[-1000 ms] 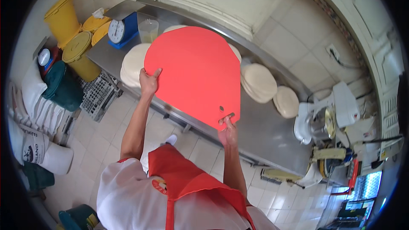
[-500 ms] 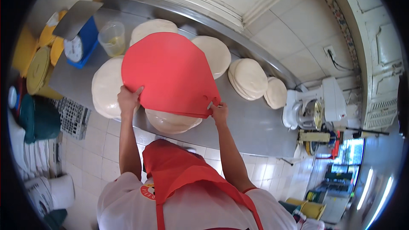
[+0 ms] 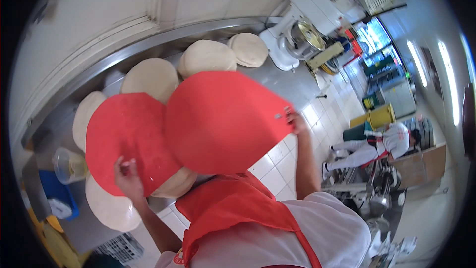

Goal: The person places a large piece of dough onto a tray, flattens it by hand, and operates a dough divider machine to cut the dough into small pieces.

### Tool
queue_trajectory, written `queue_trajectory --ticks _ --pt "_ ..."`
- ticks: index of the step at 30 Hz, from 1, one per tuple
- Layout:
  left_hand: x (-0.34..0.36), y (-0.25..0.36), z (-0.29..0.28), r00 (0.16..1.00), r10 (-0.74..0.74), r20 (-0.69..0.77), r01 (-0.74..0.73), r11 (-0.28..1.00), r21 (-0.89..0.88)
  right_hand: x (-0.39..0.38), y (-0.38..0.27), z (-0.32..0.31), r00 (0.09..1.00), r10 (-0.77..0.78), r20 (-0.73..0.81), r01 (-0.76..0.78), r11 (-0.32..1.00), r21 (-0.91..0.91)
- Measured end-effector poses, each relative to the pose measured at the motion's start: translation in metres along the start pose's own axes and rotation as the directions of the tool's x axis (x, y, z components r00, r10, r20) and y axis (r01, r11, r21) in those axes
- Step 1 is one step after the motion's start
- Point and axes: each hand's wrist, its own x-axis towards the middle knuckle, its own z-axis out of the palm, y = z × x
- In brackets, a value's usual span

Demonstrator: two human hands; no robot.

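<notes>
My right hand [image 3: 296, 121] grips a red, rounded flat board [image 3: 223, 119] by its handle cutouts, holding it out to the right. My left hand [image 3: 128, 176], fingers apart and slightly bent, is at a second red sheet [image 3: 116, 124] lying over pale dough rounds; whether it touches the sheet is unclear. More dough rounds [image 3: 148, 77] in stacks surround the red sheets on the steel counter [image 3: 263, 83], some partly hidden beneath them.
A clear container [image 3: 68, 164] and blue scale [image 3: 58, 193] stand at the left. A white stand mixer [image 3: 292, 34] is beyond the dough. At the right, a person in white [image 3: 391, 141] bends near metal equipment [image 3: 379, 183] and yellow bins [image 3: 377, 116].
The view has swung right, revealing another person. My left hand has let go of the carried board, which has moved right, exposing another red sheet on the dough.
</notes>
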Motion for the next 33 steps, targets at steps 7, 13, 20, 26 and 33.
queue_trajectory --ticks 7,13,20,26,33 --pt "-0.017 0.113 0.155 0.762 0.342 0.55 -0.296 0.939 -0.174 -0.093 -0.212 -0.008 0.838 -0.539 0.082 0.537 0.792 -0.291" --pt "-0.094 0.156 0.278 0.703 0.33 0.63 -0.218 0.943 -0.251 -0.067 -0.052 -0.001 0.546 -0.713 0.44 0.746 0.174 -0.643" --pt "-0.197 0.152 0.405 0.732 0.217 0.646 -0.267 0.963 -0.021 -0.053 0.119 -0.087 0.721 -0.369 0.587 0.69 0.293 -0.662" --pt "-0.269 0.213 0.535 0.613 0.348 0.709 -0.591 0.798 0.119 0.009 0.12 -0.167 0.782 0.023 0.623 0.564 0.398 -0.723" --pt "-0.282 0.145 0.637 0.521 0.376 0.766 -0.81 0.501 0.305 0.099 0.078 -0.168 0.816 -0.495 0.299 0.484 0.302 -0.822"
